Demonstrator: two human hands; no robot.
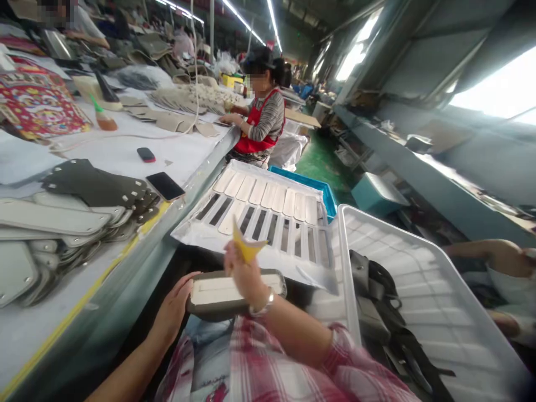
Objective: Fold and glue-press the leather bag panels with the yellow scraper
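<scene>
My left hand grips the left end of a grey-rimmed, elongated piece with a white panel on its upper face, held just above my lap. My right hand is closed round a yellow, pointed, sheet-like piece with a pale tip. It sits above the grey-rimmed piece and hides part of it. Beyond my hands, a white slatted rack carries a row of white rounded strips. One more strip lies nearer, just past the yellow piece.
Left, a white table holds stacked grey panels, a phone and a glue bottle. Right, a white basket contains dark grey strapped items. A blue crate stands behind the rack. A co-worker sits ahead; another person's arm shows right.
</scene>
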